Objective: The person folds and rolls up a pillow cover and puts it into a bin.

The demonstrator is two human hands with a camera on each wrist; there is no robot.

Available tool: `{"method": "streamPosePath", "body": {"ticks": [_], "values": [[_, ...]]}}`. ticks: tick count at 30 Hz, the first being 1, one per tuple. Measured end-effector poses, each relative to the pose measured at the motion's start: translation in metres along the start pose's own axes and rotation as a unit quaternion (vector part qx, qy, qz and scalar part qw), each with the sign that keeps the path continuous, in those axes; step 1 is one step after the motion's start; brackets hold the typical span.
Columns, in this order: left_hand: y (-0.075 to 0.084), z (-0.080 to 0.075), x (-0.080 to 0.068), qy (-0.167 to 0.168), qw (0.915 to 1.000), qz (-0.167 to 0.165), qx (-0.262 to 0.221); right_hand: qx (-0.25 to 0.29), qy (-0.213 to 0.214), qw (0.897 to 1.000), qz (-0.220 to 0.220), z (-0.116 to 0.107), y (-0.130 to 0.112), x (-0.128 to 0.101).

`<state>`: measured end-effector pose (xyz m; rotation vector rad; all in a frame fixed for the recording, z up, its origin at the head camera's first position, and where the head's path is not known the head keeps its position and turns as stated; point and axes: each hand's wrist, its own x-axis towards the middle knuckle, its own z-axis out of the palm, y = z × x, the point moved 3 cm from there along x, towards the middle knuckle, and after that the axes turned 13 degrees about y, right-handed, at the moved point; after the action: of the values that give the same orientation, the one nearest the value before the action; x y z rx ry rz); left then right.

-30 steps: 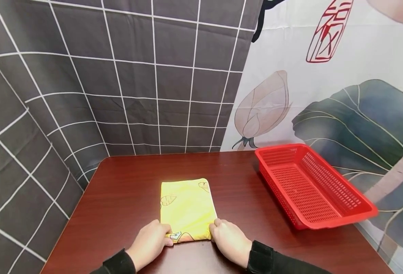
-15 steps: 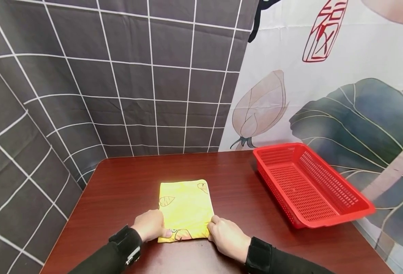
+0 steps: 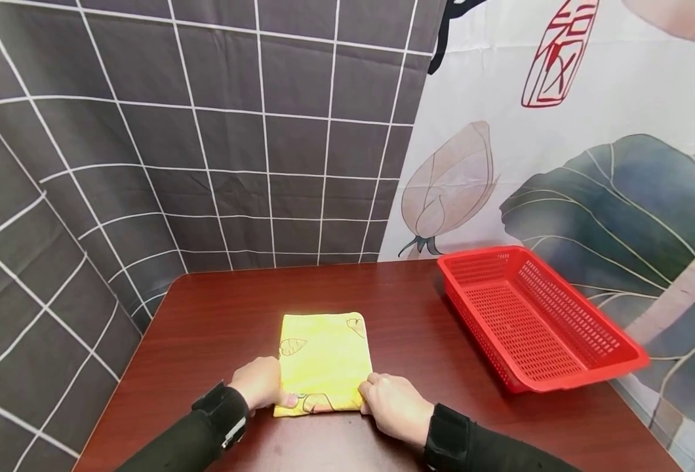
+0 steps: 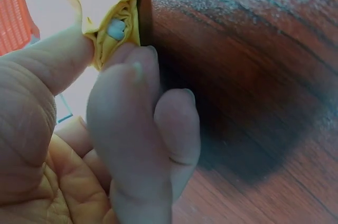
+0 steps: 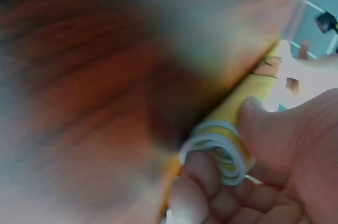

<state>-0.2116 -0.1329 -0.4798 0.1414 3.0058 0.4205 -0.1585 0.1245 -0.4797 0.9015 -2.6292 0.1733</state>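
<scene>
A folded yellow cloth (image 3: 325, 351) with printed leaf shapes lies flat on the table, its near edge rolled up into a narrow band. My left hand (image 3: 259, 382) holds the near left corner, thumb on top; in the left wrist view, its thumb and fingertips pinch beside the end of the folded cloth (image 4: 108, 5), where layers and a pale inner bit show. The right end of the band is pinched by my right hand (image 3: 396, 405). From the right wrist, the cloth (image 5: 224, 113) shows as a spiral roll with pale edges, held between thumb and fingers.
A red perforated plastic basket (image 3: 539, 321) stands at the right side of the brown wooden table (image 3: 218, 321), tilted in view. Grey gridded cloth (image 3: 218, 131) hangs behind and to the left. A floral printed sheet (image 3: 471, 78) hangs at the back right.
My left hand has moved slightly forward along the cloth's left side, its thumb now lying over the near corner. The cloth has shifted a little to the right. The right hand stays nearly in place.
</scene>
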Motion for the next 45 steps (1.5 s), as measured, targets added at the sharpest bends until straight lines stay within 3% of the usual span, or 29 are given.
{"method": "streamPosePath", "body": {"ticks": [3, 6, 8, 11, 14, 15, 18, 22, 25, 28, 30, 33, 36, 40, 42, 45], "values": [[0.0, 0.002, 0.0, 0.004, 1.0, 0.001, 0.002, 0.05, -0.061, 0.996, 0.035, -0.002, 0.005, 0.006], [-0.001, 0.002, 0.001, 0.003, 1.0, 0.002, -0.002, 0.121, -0.116, 0.983, 0.081, -0.003, 0.015, 0.015], [-0.001, 0.002, 0.001, -0.003, 1.0, 0.004, -0.008, 0.174, -0.148, 0.966, 0.123, -0.003, 0.024, 0.02], [-0.002, 0.002, 0.002, -0.014, 0.9997, 0.009, -0.02, 0.247, -0.192, 0.932, 0.185, -0.001, 0.035, 0.025], [-0.004, 0.001, 0.004, -0.022, 0.9994, 0.008, -0.025, 0.293, -0.225, 0.901, 0.229, 0.003, 0.042, 0.03], [-0.005, 0.0, 0.004, -0.023, 0.9994, 0.007, -0.025, 0.299, -0.232, 0.895, 0.235, 0.005, 0.044, 0.032], [-0.005, 0.0, 0.005, -0.021, 0.9995, 0.005, -0.023, 0.293, -0.247, 0.891, 0.245, 0.007, 0.047, 0.036], [-0.002, -0.001, 0.003, 0.001, 0.9999, 0.013, -0.007, 0.265, -0.255, 0.897, 0.244, 0.008, 0.047, 0.04], [0.002, -0.002, -0.002, 0.033, 0.9989, 0.029, 0.018, 0.248, -0.254, 0.905, 0.233, 0.009, 0.047, 0.04], [0.009, -0.001, -0.011, 0.091, 0.9931, 0.061, 0.04, 0.241, -0.25, 0.911, 0.224, 0.009, 0.046, 0.041], [0.014, 0.0, -0.02, 0.138, 0.9837, 0.105, 0.047, 0.238, -0.246, 0.913, 0.22, 0.009, 0.046, 0.042], [0.022, 0.004, -0.034, 0.206, 0.9564, 0.199, 0.058, 0.235, -0.239, 0.916, 0.218, 0.01, 0.048, 0.042], [0.025, 0.009, -0.044, 0.23, 0.9329, 0.27, 0.062, 0.232, -0.236, 0.918, 0.217, 0.011, 0.049, 0.041], [0.022, 0.014, -0.046, 0.247, 0.9105, 0.322, 0.078, 0.229, -0.232, 0.92, 0.219, 0.009, 0.048, 0.04], [0.023, 0.017, -0.048, 0.277, 0.886, 0.358, 0.102, 0.23, -0.232, 0.919, 0.22, 0.009, 0.048, 0.039], [0.025, 0.021, -0.053, 0.336, 0.8356, 0.407, 0.152, 0.235, -0.232, 0.917, 0.223, 0.009, 0.049, 0.038]]}}
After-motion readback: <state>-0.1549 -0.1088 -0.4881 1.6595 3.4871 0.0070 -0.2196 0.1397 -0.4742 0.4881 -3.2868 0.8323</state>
